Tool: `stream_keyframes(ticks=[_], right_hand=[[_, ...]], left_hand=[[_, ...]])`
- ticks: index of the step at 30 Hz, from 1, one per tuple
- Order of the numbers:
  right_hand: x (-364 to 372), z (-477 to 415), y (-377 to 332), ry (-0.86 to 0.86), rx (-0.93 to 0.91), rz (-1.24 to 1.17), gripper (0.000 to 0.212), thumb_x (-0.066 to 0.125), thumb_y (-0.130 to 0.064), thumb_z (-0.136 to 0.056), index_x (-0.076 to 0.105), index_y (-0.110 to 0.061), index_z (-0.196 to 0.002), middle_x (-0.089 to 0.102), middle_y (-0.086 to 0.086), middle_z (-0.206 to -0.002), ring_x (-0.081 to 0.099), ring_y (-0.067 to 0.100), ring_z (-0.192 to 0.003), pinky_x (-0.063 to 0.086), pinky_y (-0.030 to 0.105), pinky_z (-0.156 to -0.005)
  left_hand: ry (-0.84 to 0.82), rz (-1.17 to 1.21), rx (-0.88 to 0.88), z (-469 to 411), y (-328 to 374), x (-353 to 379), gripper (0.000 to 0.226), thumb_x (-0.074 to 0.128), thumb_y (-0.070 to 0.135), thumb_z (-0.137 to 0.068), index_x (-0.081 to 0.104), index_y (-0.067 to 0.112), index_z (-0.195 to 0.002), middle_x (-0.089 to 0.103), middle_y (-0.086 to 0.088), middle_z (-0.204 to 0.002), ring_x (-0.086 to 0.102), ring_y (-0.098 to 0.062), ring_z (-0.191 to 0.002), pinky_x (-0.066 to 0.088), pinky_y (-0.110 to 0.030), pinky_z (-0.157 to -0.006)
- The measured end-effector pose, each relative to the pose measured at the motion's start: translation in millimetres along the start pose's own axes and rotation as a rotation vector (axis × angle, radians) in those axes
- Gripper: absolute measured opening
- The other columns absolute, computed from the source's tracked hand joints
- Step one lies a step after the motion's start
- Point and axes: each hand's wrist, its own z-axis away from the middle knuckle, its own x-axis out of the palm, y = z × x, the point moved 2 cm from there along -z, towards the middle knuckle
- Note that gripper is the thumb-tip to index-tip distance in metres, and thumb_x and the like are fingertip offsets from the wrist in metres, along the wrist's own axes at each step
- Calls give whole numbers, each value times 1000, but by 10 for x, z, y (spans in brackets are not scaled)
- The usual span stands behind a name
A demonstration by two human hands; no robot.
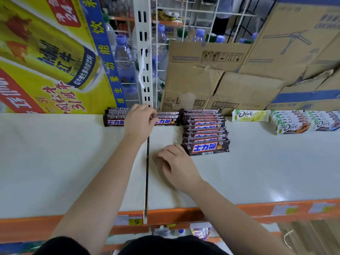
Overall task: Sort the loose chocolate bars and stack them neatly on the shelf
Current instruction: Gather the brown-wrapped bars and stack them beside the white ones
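Dark brown chocolate bars lie on the white shelf (73, 162). A low stack of them (114, 117) runs along the back wall, and my left hand (139, 122) rests on top of it, fingers pinching the upper bars. To the right a row of the same bars (205, 131) overlaps toward me; the nearest bar (207, 148) faces up. My right hand (174, 166) lies on the shelf with curled fingers, its fingertips touching that bar's left end. Green-white Dove bars (250, 115) and a Dove stack (294, 122) sit at the back right.
Cardboard boxes (220, 80) lean behind the bars. A yellow drink poster (46, 52) fills the left back. A white slotted upright (145, 52) and water bottles (123, 57) stand behind. A dark seam (147, 172) splits the shelf; an orange front edge (184, 214) carries price tags.
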Motion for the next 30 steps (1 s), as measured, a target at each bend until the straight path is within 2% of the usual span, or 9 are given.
stream_keyframes(ticks=[2, 5, 8, 11, 14, 19, 22, 24, 30], right_hand=[[0, -36, -12, -6, -12, -23, 28, 44, -14, -82, 67, -8, -96, 64, 5, -92, 56, 28, -89, 40, 25, -83], [40, -161, -57, -13, -42, -39, 24, 48, -12, -84, 67, -10, -98, 63, 4, -93, 56, 26, -91, 46, 31, -82], [125, -358, -197, -11, -74, -71, 21, 53, -10, -83, 67, -11, -100, 64, 4, -94, 56, 26, -95, 47, 29, -84], [306, -606, -462, -58, -139, -81, 23, 52, -11, -84, 68, -11, -101, 66, 4, -96, 58, 26, -97, 38, 22, -89], [580, -855, -834, -105, -216, -85, 21, 52, -14, -86, 68, -15, -100, 67, 1, -96, 59, 25, -96, 34, 18, -88], [1046, -1192, -1707, -141, -332, -138, 15, 58, -13, -84, 69, -9, -93, 69, 7, -91, 62, 28, -87, 37, 24, -83], [1423, -1380, -2172, -226, -308, -177, 20, 55, -20, -88, 69, -12, -101, 68, 5, -100, 59, 26, -96, 37, 24, -88], [1665, -1483, -2459, -271, -325, -202, 20, 56, -18, -89, 68, -12, -104, 66, 5, -103, 58, 26, -100, 35, 22, -88], [2199, -1768, -3239, -363, -384, -225, 24, 52, -12, -91, 66, -11, -110, 64, 7, -109, 56, 27, -104, 45, 33, -88]], left_hand=[[20, -6, 17, 67, -92, -66, 15, 60, 27, -87, 68, 16, -95, 66, -2, -93, 53, -25, -93, 42, -34, -77], [28, -17, 18, 235, -275, -183, 21, 49, 25, -93, 66, 14, -95, 65, -7, -95, 56, -28, -93, 43, -37, -82], [69, -54, -60, 520, -558, -381, 33, 39, 32, -91, 67, 15, -94, 65, -8, -93, 58, -31, -86, 48, -39, -75], [83, -143, -180, 878, -911, -676, 35, 39, 38, -88, 68, 19, -96, 66, -5, -94, 60, -30, -84, 48, -39, -71], [88, -227, -297, 1248, -1349, -982, 28, 46, 36, -88, 66, 21, -99, 66, -4, -94, 61, -30, -85, 45, -38, -72], [102, -254, -443, 1805, -2145, -1520, 30, 45, 36, -90, 65, 20, -105, 64, -3, -101, 60, -30, -92, 42, -38, -76], [126, -259, -497, 2091, -2610, -1872, 33, 43, 38, -90, 64, 19, -108, 63, -4, -106, 58, -31, -97, 44, -42, -83], [156, -275, -546, 2262, -2883, -2086, 30, 46, 36, -91, 63, 20, -109, 62, -4, -108, 56, -32, -101, 44, -45, -87], [233, -302, -583, 2628, -3585, -2549, 39, 36, 38, -89, 66, 20, -106, 64, -5, -106, 56, -34, -98, 44, -42, -81]])
